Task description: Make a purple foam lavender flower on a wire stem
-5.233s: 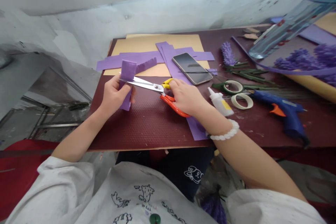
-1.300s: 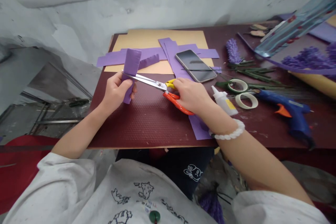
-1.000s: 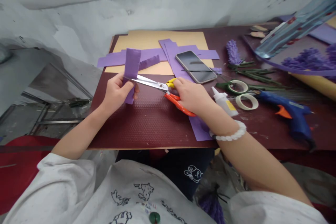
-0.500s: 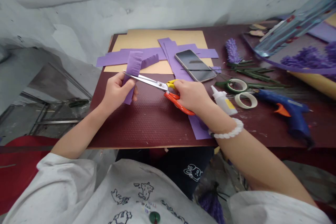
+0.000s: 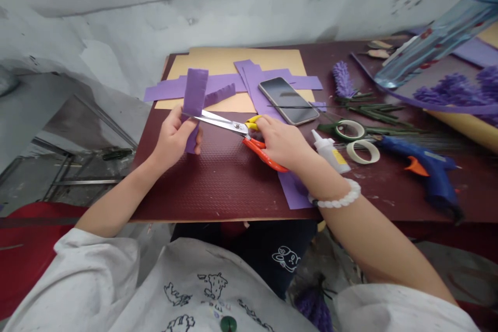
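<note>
My left hand pinches a purple paper strip, which stands upright above the thumb with fine cuts along its right edge. A fringed tail of purple paper reaches out to the right behind it. My right hand is closed round the red and yellow handles of a pair of scissors. Their blades are slightly apart and lie across the strip just above my left thumb. Beyond the scissors, more flat purple strips rest on yellow card.
A phone lies on the strips. Right of my wrist are a glue bottle, tape rolls and a blue glue gun. Farther back are a purple paper flower, green stems and a tilted clear bottle.
The strip in my left hand has turned and shifted a little, showing its face more smoothly. Both hands stay in nearly the same place, with the blades still across the paper.
</note>
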A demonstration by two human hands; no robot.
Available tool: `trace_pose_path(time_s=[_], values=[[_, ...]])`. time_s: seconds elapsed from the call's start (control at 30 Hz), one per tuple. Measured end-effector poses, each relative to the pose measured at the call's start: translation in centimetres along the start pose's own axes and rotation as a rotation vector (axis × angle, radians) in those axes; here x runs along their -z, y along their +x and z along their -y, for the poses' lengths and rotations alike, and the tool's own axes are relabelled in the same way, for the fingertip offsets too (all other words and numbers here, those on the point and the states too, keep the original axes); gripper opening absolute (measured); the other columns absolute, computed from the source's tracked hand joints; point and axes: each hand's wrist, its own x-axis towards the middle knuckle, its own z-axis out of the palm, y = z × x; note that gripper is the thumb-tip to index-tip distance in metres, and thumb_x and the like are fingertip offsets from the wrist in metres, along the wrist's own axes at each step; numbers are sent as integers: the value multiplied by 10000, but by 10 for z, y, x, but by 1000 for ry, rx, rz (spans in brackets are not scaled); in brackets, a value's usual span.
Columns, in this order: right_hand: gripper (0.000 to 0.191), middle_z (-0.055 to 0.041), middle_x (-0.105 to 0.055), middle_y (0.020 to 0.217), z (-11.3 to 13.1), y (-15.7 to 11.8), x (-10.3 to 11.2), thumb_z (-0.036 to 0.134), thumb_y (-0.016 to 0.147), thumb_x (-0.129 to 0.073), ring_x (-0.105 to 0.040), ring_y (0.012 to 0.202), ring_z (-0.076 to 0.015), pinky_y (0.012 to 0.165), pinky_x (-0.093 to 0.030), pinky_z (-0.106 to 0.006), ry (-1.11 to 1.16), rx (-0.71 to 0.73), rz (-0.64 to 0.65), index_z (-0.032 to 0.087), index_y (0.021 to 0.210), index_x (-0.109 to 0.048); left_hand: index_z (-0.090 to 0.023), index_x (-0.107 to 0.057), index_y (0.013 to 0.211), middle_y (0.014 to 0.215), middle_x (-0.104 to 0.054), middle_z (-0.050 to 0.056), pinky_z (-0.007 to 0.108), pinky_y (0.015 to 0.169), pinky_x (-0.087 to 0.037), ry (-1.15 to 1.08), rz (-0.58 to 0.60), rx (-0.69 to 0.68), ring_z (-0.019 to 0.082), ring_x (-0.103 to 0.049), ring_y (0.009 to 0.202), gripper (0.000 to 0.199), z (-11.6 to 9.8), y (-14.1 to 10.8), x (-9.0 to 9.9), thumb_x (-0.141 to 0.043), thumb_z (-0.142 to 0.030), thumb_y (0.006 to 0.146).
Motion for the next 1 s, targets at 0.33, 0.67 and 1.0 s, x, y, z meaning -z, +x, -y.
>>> trace_pose_path(time_s=[0.33, 0.67, 1.0], values=[[438, -135, -652, 1121, 2, 0, 2, 492, 902, -425, -617, 917, -249, 635, -387, -299, -4, 0, 27, 126, 1078, -589, -186, -448, 751, 522, -555, -58, 201, 384, -430, 78, -10, 17, 72, -522, 371, 111, -6, -2, -4, -547, -166, 798], [445, -136, -692, 1013, 1, 0, 3, 475, 902, -433, -638, 886, -252, 647, -397, -298, -21, 2, 19, 106, 1080, -606, -187, -443, 751, 503, -543, -70, 187, 358, -407, 103, -22, 15, 64, -509, 350, 112, -6, -2, -7, -536, -128, 775], [433, -131, -696, 1019, 4, -1, 5, 445, 893, -446, -644, 860, -247, 624, -386, -298, -30, -2, 15, 104, 1098, -615, -186, -430, 747, 506, -548, -71, 189, 365, -417, 118, -24, 14, 63, -515, 354, 114, -6, -3, -7, -516, -124, 788]])
